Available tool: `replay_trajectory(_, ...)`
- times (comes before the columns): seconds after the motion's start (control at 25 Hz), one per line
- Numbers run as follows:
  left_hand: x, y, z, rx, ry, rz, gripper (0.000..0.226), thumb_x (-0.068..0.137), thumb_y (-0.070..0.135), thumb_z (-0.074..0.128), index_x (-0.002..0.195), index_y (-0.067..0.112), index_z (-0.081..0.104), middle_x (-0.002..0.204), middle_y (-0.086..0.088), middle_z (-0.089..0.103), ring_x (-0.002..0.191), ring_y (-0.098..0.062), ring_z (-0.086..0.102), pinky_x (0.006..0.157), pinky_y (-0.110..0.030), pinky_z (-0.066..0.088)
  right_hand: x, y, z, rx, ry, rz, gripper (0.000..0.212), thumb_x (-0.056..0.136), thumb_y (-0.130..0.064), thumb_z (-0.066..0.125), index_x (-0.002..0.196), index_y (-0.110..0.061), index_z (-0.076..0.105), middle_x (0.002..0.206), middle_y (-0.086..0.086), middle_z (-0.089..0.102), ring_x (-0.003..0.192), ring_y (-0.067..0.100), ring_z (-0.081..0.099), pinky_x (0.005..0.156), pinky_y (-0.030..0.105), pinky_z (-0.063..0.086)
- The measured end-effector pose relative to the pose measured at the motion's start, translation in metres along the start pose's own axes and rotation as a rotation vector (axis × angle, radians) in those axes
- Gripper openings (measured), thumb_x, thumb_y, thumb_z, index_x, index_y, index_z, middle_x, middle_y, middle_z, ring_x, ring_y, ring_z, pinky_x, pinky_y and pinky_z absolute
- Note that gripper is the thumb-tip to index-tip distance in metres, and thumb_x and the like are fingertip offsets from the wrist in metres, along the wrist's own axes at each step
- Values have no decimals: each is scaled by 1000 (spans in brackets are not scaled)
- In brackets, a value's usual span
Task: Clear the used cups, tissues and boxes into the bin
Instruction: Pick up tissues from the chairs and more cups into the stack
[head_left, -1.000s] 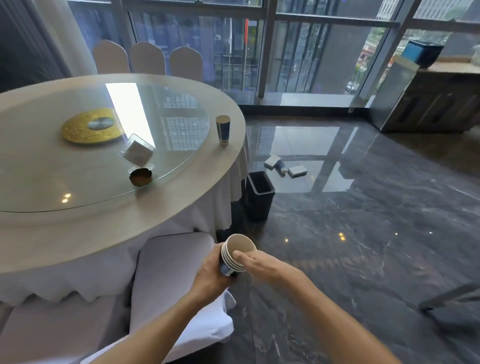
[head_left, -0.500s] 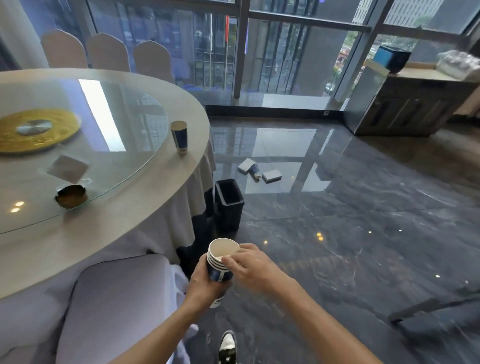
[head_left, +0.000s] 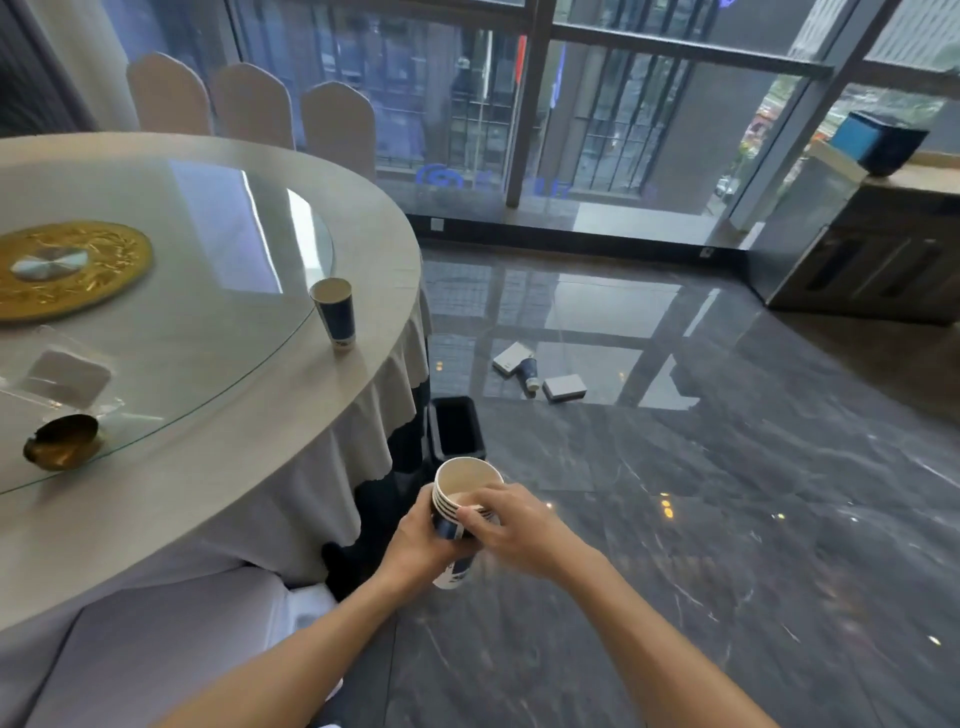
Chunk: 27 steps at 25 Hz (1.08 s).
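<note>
A stack of several nested blue-and-white paper cups (head_left: 464, 486) is held upright in front of me. My left hand (head_left: 422, 540) wraps the stack's lower body, and my right hand (head_left: 511, 522) pinches its rims from the right. A small black bin (head_left: 457, 430) stands on the floor just beyond the stack, beside the tablecloth. One more paper cup (head_left: 335, 315) stands near the table's right edge. On the floor farther back lie a fallen cup (head_left: 529, 372) between two flat boxes, one white (head_left: 510, 357) and one grey (head_left: 564, 387).
The round table (head_left: 249, 415) with a glass turntable carries a gold centrepiece (head_left: 67, 267), a clear napkin holder (head_left: 65, 376) and a gold dish (head_left: 63, 448). A white-covered chair (head_left: 171, 634) sits at my lower left. A dark cabinet (head_left: 878, 260) stands at the right wall.
The view has shifted so the bin and table sit closer. Both hands still hold the cup stack, now more upright, and it has come nearer to the bin.
</note>
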<state>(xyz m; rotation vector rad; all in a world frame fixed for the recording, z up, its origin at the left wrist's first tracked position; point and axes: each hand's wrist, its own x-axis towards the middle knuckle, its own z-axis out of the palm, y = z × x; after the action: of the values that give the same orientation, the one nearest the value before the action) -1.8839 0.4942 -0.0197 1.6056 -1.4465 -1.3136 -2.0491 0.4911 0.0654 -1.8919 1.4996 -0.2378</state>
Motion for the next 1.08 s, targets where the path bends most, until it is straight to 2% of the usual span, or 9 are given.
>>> replay_trajectory(0.08,24,13,8,-24,58,0,75,67,34,94,128,36,51,110,13,72,101,-3,69,78,-22,54,23,14,-19,-24,41,-109,40,100,-45,54,133,-25,66,147,-5,57,128,17,57,107,40,47)
replay_trajectory(0.16,40,24,14,-22,147,-6,80,66,38,94,132,37,48,114,16,69,105,-3,67,84,-27,57,42,25,-37,-17,76,-207,45,101,-41,58,143,-24,56,158,-7,45,137,16,50,111,35,44)
replay_trajectory(0.24,52,39,18,-38,263,-22,82,64,43,94,131,41,47,116,19,68,108,-1,66,90,-31,58,64,35,-54,-15,64,-308,52,98,-43,60,147,-26,51,160,-10,41,138,14,50,109,32,45)
replay_trajectory(0.36,71,55,9,-70,399,-37,81,60,48,95,127,43,50,120,17,68,112,-6,66,94,-35,57,102,38,-77,-37,38,-382,56,95,-48,60,147,-30,49,161,-8,40,137,16,53,109,38,48)
replay_trajectory(0.52,92,56,-16,-131,530,-113,83,62,44,96,131,41,50,130,12,66,121,-14,62,103,-43,54,156,25,-94,-113,-18,-475,43,100,-26,62,142,-27,55,152,-6,50,132,17,56,106,36,51)
replay_trajectory(0.64,112,48,-41,-187,656,-168,75,62,34,99,124,37,56,121,12,69,117,-17,65,97,-40,56,203,7,-94,-116,-77,-488,38,100,-24,60,138,-30,58,142,-6,58,124,17,60,100,37,54)
replay_trajectory(0.76,141,36,-71,-267,736,-214,73,67,19,97,124,27,52,118,6,66,114,-20,63,83,-29,50,257,-12,-85,-133,-101,-460,48,99,-31,62,146,-26,50,148,-2,53,133,20,54,109,39,48)
replay_trajectory(0.92,200,21,-133,-283,761,-209,81,68,26,96,135,21,50,123,9,62,114,-15,59,88,-32,50,349,-55,-71,-40,-84,-385,81,92,-39,72,158,-19,31,162,4,35,148,20,36,120,38,35)
replay_trajectory(1.08,250,11,-199,-262,735,-239,85,69,29,96,140,23,47,130,10,59,120,-17,57,100,-42,55,426,-98,-60,36,-20,-315,97,86,-39,79,160,-16,22,162,5,29,149,20,29,114,26,26)
